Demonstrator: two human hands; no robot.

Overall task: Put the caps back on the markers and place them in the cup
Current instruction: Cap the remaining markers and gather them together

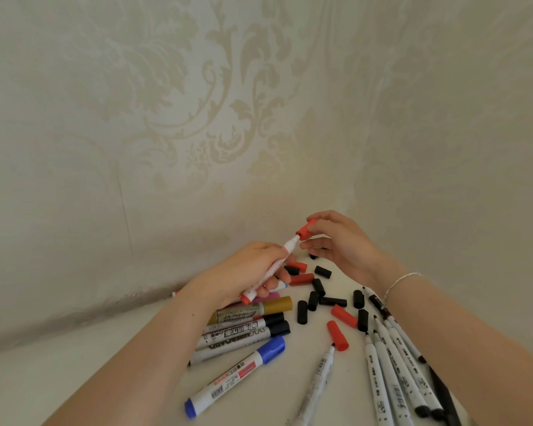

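Head view showed the left hand point(246, 272) wrapped around a red marker point(268, 272) while the right hand point(342, 241) pinched a red cap point(306, 229) at its tip.

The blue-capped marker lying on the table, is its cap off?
No, the blue-capped marker lies on the table with its blue cap fitted over its tip, nearest the camera among the capped markers.

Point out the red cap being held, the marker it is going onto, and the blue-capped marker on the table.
red cap point(306, 229), head view, on its side wall.
red marker point(266, 272), head view, on its white barrel.
blue-capped marker point(233, 377), head view, on its labelled barrel.
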